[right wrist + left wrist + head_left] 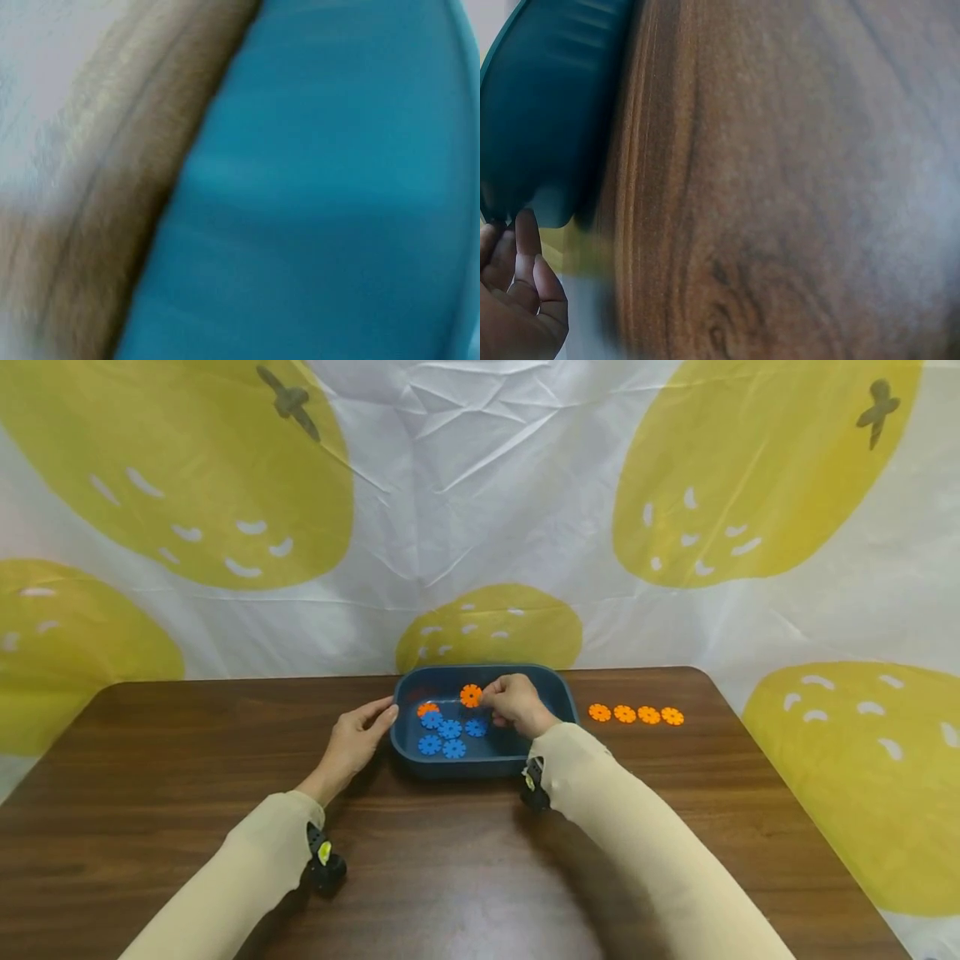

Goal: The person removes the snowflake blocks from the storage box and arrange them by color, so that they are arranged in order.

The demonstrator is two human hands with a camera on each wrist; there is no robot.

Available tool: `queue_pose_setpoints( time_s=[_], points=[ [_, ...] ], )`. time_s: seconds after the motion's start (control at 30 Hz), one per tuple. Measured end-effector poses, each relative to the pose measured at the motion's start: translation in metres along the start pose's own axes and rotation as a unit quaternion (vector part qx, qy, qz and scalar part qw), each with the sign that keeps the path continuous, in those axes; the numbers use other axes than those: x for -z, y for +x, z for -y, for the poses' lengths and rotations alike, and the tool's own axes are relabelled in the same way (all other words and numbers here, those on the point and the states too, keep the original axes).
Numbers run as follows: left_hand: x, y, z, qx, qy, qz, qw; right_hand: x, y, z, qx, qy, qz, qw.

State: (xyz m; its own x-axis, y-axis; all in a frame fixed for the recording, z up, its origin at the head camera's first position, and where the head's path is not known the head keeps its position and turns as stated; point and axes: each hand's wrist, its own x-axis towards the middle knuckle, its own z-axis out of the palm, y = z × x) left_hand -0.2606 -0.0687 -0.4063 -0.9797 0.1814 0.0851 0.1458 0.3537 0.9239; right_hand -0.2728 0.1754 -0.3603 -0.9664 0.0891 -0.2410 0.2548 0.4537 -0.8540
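A dark blue plastic basin (459, 768) stands at the far side of the table, with several blue notched discs (450, 729) in it. My left hand (356, 739) holds the basin's left end, its fingertips and thumb at the rim; in the left wrist view the fingers (528, 232) meet the basin's wall. Over the inside of the basin, my right hand (519, 703) pinches an orange flower-shaped disc (471, 696) by its edge. Another orange disc (428, 708) lies near the left wall, partly covered by a blue one. The right wrist view shows only the basin's outer wall (322, 172) and table.
On the brown wooden table (450, 860), several orange discs (637, 714) lie in a row to the right of the basin. A white cloth (480, 510) with yellow fruit prints hangs behind the table's far edge.
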Motion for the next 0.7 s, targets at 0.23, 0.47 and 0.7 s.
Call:
queue_pose_setpoints(
  time_s=[0.23, 0.47, 0.7],
  points=[
    [0.001, -0.004, -0.002, 0.001, 0.008, -0.002, 1.0, 0.036, -0.012, 0.0, 0.034, 0.063, 0.002, 0.9974],
    [0.008, -0.003, -0.001, -0.004, 0.019, -0.013, 0.9997, 0.091, -0.023, -0.019, 0.036, 0.127, -0.037, 0.9906],
    [0.013, -0.004, -0.001, -0.004, 0.026, -0.015, 0.9995, 0.165, -0.029, -0.078, -0.061, 0.139, -0.12, 0.981]
  ],
)
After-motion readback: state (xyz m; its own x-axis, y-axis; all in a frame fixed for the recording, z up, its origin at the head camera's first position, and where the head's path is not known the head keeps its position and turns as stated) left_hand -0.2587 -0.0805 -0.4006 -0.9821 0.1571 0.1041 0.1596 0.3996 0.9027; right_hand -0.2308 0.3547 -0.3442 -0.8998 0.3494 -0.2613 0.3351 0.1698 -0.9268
